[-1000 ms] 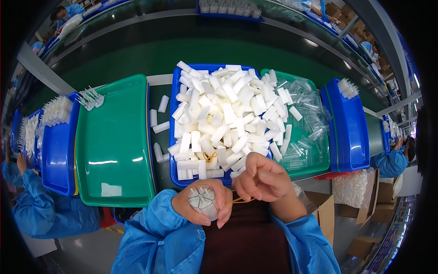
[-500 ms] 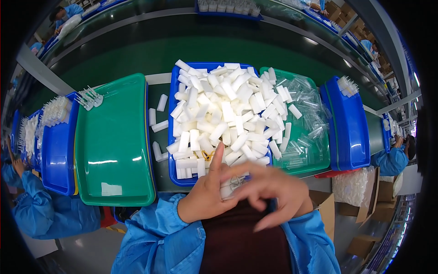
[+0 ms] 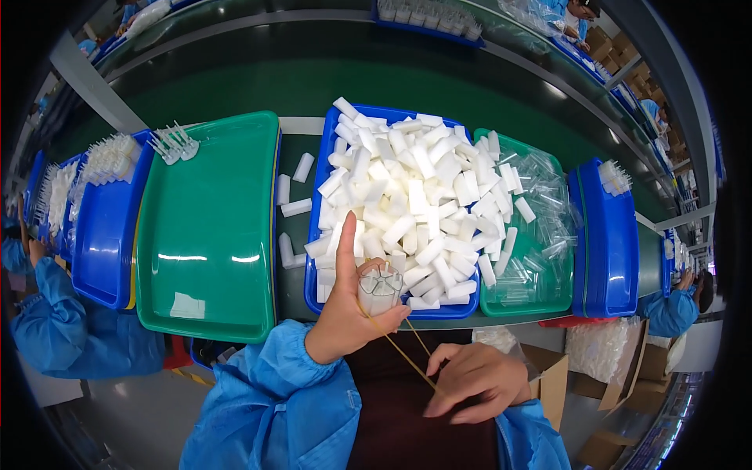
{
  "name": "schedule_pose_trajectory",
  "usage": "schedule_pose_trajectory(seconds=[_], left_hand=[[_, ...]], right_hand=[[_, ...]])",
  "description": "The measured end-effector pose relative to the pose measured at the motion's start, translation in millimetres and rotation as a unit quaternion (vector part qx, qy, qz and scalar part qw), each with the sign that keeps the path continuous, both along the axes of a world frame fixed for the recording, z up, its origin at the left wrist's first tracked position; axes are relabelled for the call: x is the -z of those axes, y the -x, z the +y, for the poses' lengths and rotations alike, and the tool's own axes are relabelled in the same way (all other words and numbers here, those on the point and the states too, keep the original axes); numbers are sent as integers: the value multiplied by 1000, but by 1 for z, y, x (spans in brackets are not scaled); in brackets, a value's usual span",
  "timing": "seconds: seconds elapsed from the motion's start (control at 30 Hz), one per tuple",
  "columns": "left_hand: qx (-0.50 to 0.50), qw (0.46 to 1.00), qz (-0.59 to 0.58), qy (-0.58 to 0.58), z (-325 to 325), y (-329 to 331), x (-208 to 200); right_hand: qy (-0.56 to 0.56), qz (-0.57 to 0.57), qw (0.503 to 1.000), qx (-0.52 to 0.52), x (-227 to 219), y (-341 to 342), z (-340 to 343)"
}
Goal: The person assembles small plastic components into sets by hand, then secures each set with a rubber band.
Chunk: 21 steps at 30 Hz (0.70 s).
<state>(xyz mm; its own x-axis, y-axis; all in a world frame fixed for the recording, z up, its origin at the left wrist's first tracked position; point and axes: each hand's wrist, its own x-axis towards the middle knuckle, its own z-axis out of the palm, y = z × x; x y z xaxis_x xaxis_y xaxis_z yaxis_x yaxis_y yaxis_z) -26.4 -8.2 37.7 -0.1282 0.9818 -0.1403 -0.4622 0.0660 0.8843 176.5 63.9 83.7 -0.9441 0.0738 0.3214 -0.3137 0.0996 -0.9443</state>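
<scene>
My left hand (image 3: 341, 317) is closed around a round bundle (image 3: 381, 291) of clear tubes with white material in them, its index finger pointing up. A yellowish rubber band (image 3: 407, 359) runs from the bundle, stretched down to my right hand (image 3: 479, 382). The fingers of my right hand are bent and pull on the band's near end. Just beyond my left hand, white foam blocks (image 3: 419, 196) lie heaped in a blue tray (image 3: 316, 205).
To the left stands an emptied-looking green tray (image 3: 207, 211) with a cluster of white spiky parts (image 3: 174, 144) at its far corner. A green tray (image 3: 533, 304) at the right holds clear tubes (image 3: 548, 196). Blue trays (image 3: 615, 243) stand beyond it. Loose foam blocks (image 3: 297, 207) lie between trays. Co-workers sit at both sides.
My right hand has moved down and away from my left, drawing the rubber band out long. The bundle shows more clearly in my left hand. The view has shifted slightly.
</scene>
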Motion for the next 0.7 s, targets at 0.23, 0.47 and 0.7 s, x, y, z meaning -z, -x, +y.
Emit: schedule_pose_trajectory(seconds=[0.23,0.47,0.7], left_hand=[[-75,957,149,-236,-1,-14,11],[-95,825,463,-311,1,-15,33],[-35,804,522,-282,-3,-11,32]], right_hand=[[516,138,838,109,42,-3,1],[92,-154,965,190,19,22,27],[-176,-137,911,347,-1,39,9]])
